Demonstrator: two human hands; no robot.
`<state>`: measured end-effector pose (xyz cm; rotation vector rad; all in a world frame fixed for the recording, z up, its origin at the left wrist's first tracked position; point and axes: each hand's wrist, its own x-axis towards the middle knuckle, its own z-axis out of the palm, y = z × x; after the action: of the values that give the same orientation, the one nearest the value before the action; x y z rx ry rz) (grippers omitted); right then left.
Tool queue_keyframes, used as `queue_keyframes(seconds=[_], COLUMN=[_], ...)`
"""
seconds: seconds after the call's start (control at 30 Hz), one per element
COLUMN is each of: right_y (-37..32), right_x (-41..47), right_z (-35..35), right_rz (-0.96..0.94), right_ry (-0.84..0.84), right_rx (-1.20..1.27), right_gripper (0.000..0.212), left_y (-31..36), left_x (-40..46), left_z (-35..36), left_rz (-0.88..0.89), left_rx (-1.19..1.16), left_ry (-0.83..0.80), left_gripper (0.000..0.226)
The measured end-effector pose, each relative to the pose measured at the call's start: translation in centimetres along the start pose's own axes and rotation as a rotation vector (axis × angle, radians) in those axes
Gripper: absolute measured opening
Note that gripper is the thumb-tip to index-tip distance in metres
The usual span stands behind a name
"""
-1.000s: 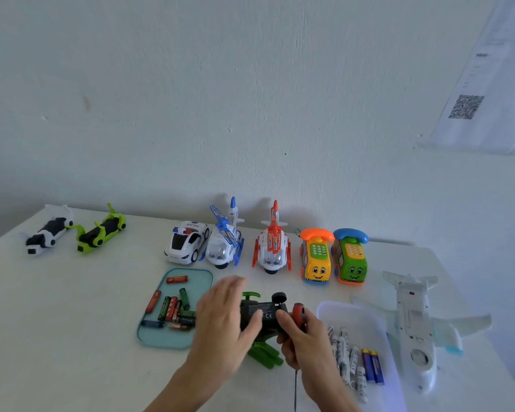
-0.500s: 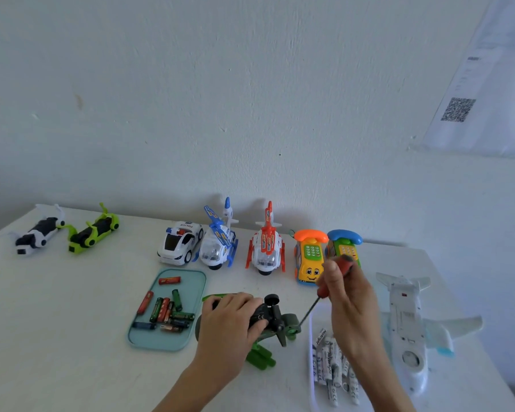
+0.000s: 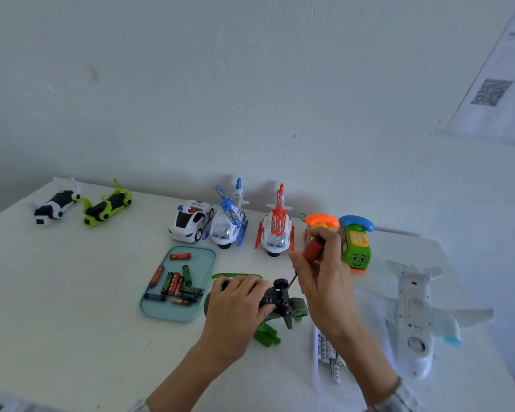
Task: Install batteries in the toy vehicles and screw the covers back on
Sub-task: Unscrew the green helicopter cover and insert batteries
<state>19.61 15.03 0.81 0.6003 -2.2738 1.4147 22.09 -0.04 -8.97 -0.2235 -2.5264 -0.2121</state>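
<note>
At the desk [image 3: 72,292], we see the left hand [image 3: 238,307] gripping an upturned green toy vehicle [image 3: 280,304] while the right hand [image 3: 324,281] holds a red-handled screwdriver [image 3: 311,251], its tip at the toy's black underside. Used batteries [image 3: 176,285] fill a teal tray [image 3: 173,313] alongside.

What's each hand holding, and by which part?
Left hand grips the green toy vehicle over its underside; right hand holds the screwdriver by its red handle.

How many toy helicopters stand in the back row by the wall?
2: a blue helicopter next to the police car, and a red helicopter to its right, beside the orange phone toy.
</note>
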Motion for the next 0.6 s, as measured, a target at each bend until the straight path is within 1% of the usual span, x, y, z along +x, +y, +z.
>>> queue_keyframes(seconds=[0.07, 0.33, 0.6], right_y=[0.03, 0.28, 0.76], right_x=[0.13, 0.11, 0.11], right_z=[0.07, 0.39, 0.38], right_rz=[0.010, 0.045, 0.054], right_ry=[-0.001, -0.036, -0.053], right_rx=[-0.007, -0.036, -0.029], right_gripper=[0.031, 0.028, 0.029], left_y=[-0.18, -0.36, -0.30], left_x=[0.03, -0.05, -0.04], left_z=[0.03, 0.05, 0.02], left_rz=[0.006, 0.030, 0.025], left_rx=[0.003, -0.019, -0.002], left_ry=[-0.002, -0.003, -0.007], left_gripper=[0.034, 0.032, 0.032])
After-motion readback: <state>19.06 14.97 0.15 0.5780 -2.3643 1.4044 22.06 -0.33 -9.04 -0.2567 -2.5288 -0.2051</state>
